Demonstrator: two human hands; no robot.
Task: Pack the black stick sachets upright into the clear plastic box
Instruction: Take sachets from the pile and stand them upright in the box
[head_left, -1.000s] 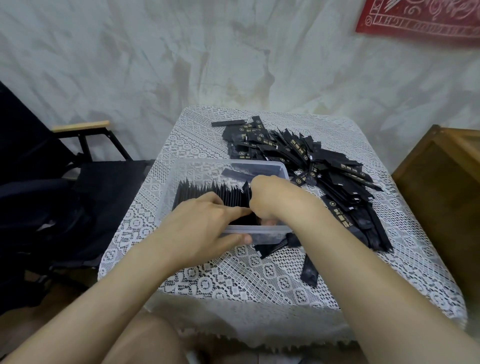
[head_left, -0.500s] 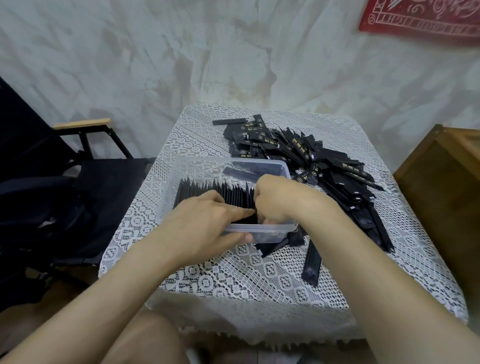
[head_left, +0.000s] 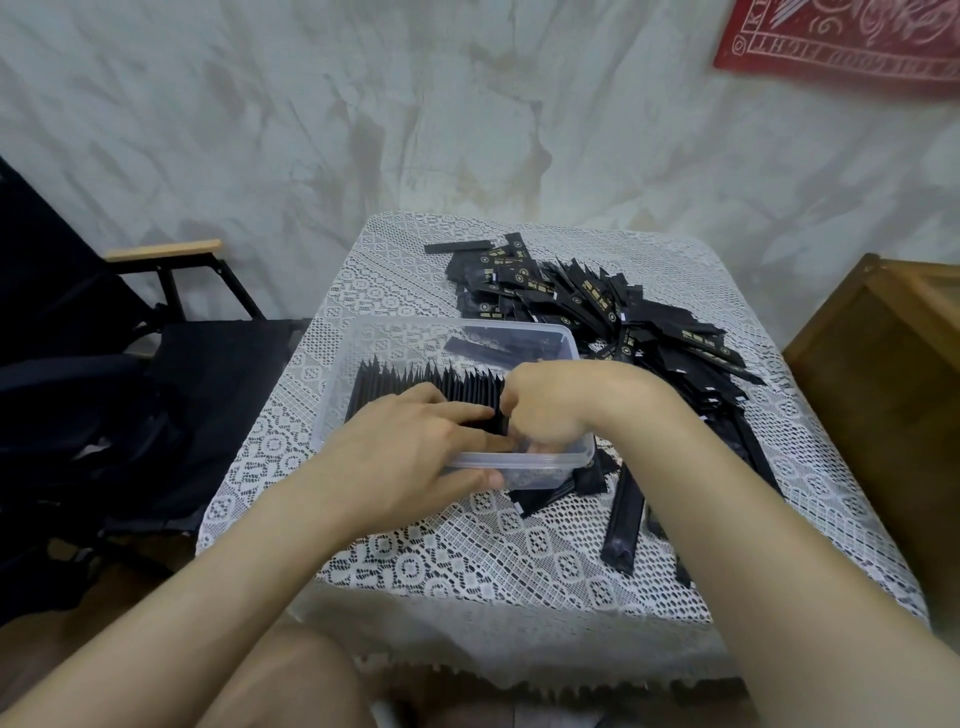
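A clear plastic box (head_left: 530, 332) sits on the lace-covered table, with a row of black stick sachets (head_left: 415, 387) standing upright along its left and middle. My left hand (head_left: 415, 447) lies over the near rim, fingers pressed against the row's right end and thumb outside the front wall. My right hand (head_left: 550, 405) reaches down into the box's right part, fingers curled around upright sachets there. A big loose pile of black sachets (head_left: 613, 322) lies right of and behind the box. One or two sachets (head_left: 488, 351) lie flat inside at the back.
Loose sachets (head_left: 623, 514) lie on the lace cloth (head_left: 467, 561) by the box's near right corner. A dark folding chair (head_left: 171, 364) stands to the left, a wooden cabinet (head_left: 883, 384) to the right. The wall is close behind the table.
Both hands stay at the box. My right hand has sunk a little deeper into the right part and my left fingers press closer to it.
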